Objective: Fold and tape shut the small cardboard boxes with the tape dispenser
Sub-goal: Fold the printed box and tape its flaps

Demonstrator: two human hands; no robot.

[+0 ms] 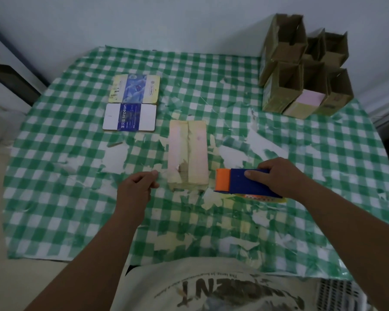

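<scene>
The room is dim, with a pale wall (189, 21) behind the desk. The desk (323, 153) carries a green-and-white checked cloth (65, 176), worn through in many white and yellowish patches, mostly around the middle and near edge.

At the far right corner stands a cluster of brown cardboard boxes (301, 70), upright, tops open, packed against each other; one shows a pink face toward me.

At the middle of the desk lies the pink box (188, 153), closed and flat, its long axis running from me toward the wall. A strip of tape follows that axis down the centre seam, torn and ragged at the near end.

At the far left lie two flattened printed cartons, a blue-and-yellow one (135, 89) and, just nearer to me, a blue-and-white one (130, 117), long axes running left to right.

The tape dispenser (245, 182), blue with an orange front, sits just right of the pink box, orange end pointing left toward it. My right hand (279, 176) holds it from above, grip closed around its body.

My left hand (137, 187) is just left of the box, apart from it, fingers curled, holding nothing that I can see.
</scene>
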